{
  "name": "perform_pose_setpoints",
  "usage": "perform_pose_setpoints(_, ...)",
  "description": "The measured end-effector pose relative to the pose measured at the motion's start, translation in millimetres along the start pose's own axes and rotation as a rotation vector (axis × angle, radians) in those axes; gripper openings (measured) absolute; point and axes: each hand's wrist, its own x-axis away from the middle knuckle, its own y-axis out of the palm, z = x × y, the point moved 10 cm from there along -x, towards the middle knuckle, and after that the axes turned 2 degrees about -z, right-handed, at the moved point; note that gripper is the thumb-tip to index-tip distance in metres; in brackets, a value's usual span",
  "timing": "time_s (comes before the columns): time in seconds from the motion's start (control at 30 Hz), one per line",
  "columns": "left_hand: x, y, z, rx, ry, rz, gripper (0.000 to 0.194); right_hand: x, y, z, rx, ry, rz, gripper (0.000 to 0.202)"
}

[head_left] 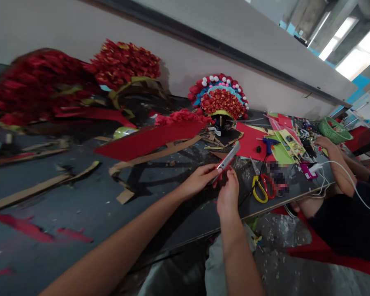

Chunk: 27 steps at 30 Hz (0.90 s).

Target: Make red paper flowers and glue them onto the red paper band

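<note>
My left hand point(200, 179) is closed around a long, narrow silver-and-red hand tool point(230, 157), its silver end pointing up and away. Close beside it, my right hand point(229, 193) has its fingers curled at the tool's lower side. A bit of red shows between the two hands, and what the right fingers pinch is hidden. Just beyond lies a red strip point(154, 139) with a ruffled red edge, above a curved brown cardboard strip point(160, 154). Scissors point(260, 190) with yellow and red handles rest right of my hands.
A decorated fan-shaped headdress point(223, 98) and red ruffled pieces point(126, 61) stand against the wall. A blue glue gun point(269, 144) lies on red sheets point(249, 137). Cardboard scraps point(46, 187) litter the table's left. At right sits another person point(342, 168), near a green basket point(334, 130).
</note>
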Motion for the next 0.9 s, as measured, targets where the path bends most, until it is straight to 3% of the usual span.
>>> perform_pose_setpoints(0.27, 5, 3.7, 14, 0.124, 0.046, -0.034, 0.049, 20, 10, 2, 0.052, -0.065, -0.041, 0.020)
perform_pose_setpoints(0.47, 3, -4.9, 10, 0.208, 0.023, 0.024, 0.048, 25, 14, 12, 0.008, 0.014, -0.056, 0.024)
perform_pose_setpoints(0.73, 2, -15.5, 12, 0.126, 0.054, 0.094, 0.051, 29, 23, 22, 0.006, 0.069, -0.092, 0.047)
perform_pose_setpoints(0.9, 0, -22.9, 12, 0.042, 0.070, 0.152, 0.054, 34, 25, 22, -0.014, 0.078, -0.088, 0.047)
